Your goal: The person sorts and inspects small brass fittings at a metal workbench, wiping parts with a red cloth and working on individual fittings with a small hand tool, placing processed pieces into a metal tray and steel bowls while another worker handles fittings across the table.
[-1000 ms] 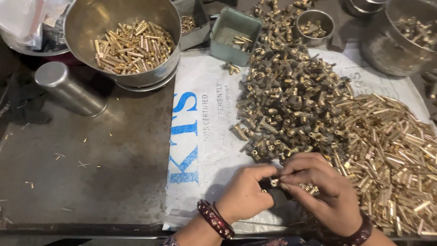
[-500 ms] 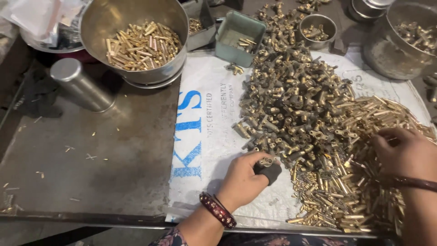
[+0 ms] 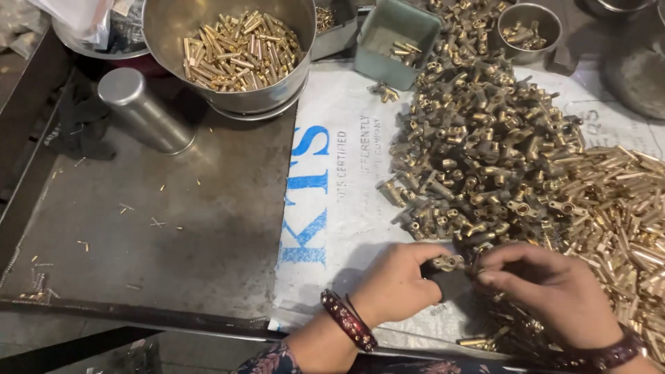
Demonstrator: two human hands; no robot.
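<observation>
Now both hands, left [image 3: 395, 284] and right [image 3: 551, 294], pinching small brass fitting [image 3: 447, 262] (tubular, dull gold) between fingertips.

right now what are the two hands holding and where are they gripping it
The left hand pinches a small brass fitting by its end at the fingertips. The right hand touches its other end; whether it holds anything itself cannot be told.

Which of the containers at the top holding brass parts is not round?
The green rectangular box, between the large steel bowl and the small round steel cup.
</observation>
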